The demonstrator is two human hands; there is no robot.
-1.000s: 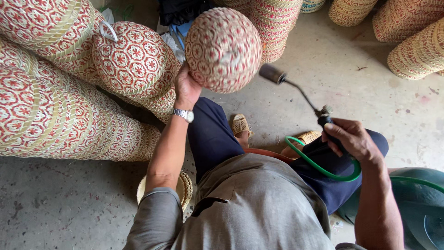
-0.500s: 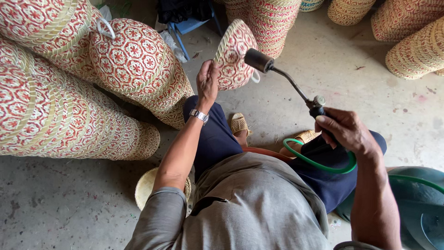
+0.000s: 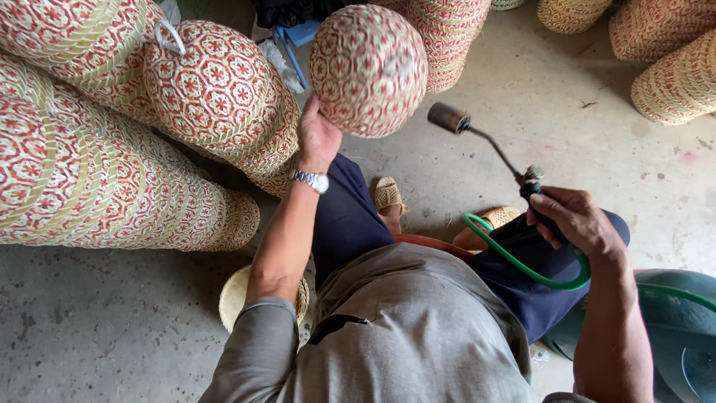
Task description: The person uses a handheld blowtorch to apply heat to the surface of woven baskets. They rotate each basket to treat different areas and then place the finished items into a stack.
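- Woven basket [image 3: 368, 71]: a rounded red-and-cream patterned basket, held up off the floor in front of the person, its domed underside turned toward the camera. Half a second earlier it showed edge-on and tilted; it now presents its full round face, as it did a second ago.
- Left hand [image 3: 317, 138]: grip closed on the basket's lower left edge, fingers behind the weave, a wristwatch [image 3: 312, 179] on the wrist. The turn of the basket suggests the hand is rotating it to offer a fresh face.
- Torch [image 3: 488, 145]: a thin metal wand with a dark cylindrical nozzle, now just beside the basket's right side but apart from it; half a second ago the nozzle overlapped the basket in view. No flame can be made out.
- Right hand [image 3: 570, 220]: grip clamped round the torch handle, from which a green hose [image 3: 522, 265] loops down across the lap.
- Surroundings: stacked baskets [image 3: 112, 149] of the same pattern lie to the left, more stand along the top edge on the concrete floor [image 3: 89, 328]; a dark green drum [image 3: 675, 328] sits at lower right.
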